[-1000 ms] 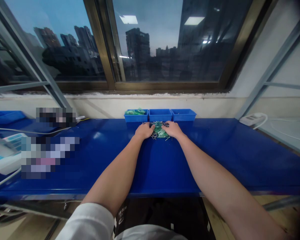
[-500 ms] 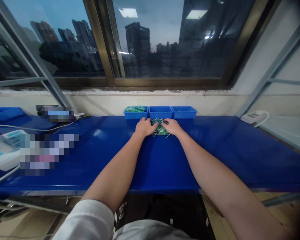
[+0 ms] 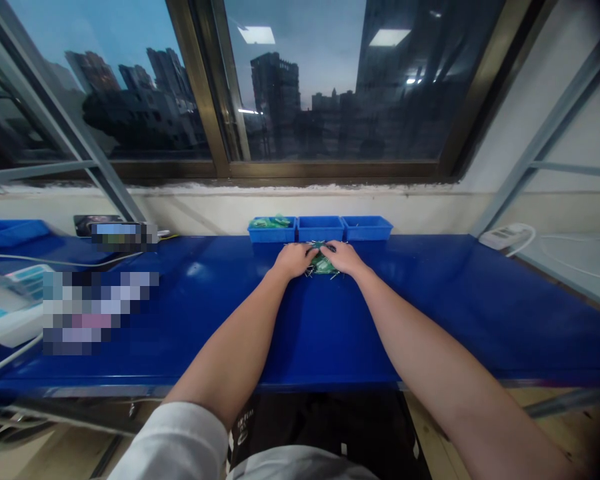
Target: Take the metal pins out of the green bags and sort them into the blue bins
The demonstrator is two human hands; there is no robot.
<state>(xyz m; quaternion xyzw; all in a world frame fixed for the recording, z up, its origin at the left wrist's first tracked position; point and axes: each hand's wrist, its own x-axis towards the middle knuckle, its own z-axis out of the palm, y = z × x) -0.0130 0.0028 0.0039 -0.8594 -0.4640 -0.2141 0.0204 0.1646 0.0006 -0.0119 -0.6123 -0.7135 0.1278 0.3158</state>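
Observation:
Both hands reach to the far middle of the blue table and close in on a small pile of green plastic packets [image 3: 323, 265] mixed with thin metal pieces that look like screws. My left hand [image 3: 293, 259] is curled around the pile's left side, its thumb pointing inward. From the right, my right hand [image 3: 346, 257] grips the pile with bent fingers and thumb. Some metal ends stick out between and below the hands. The fingertips are partly hidden, so how much each hand holds is unclear.
Behind the hands stand three blue bins: the left bin [image 3: 273, 235] holds green packets, beside the middle bin [image 3: 321, 233] and right bin [image 3: 367, 233]. A white device [image 3: 15, 310] and blurred items lie left on the blue table [image 3: 430, 300]. A power strip [image 3: 505, 236] sits right.
My left hand's fingers have drawn in from the bin side and curl more closely around the pile. My right hand stays almost in place. The view has tilted slightly.

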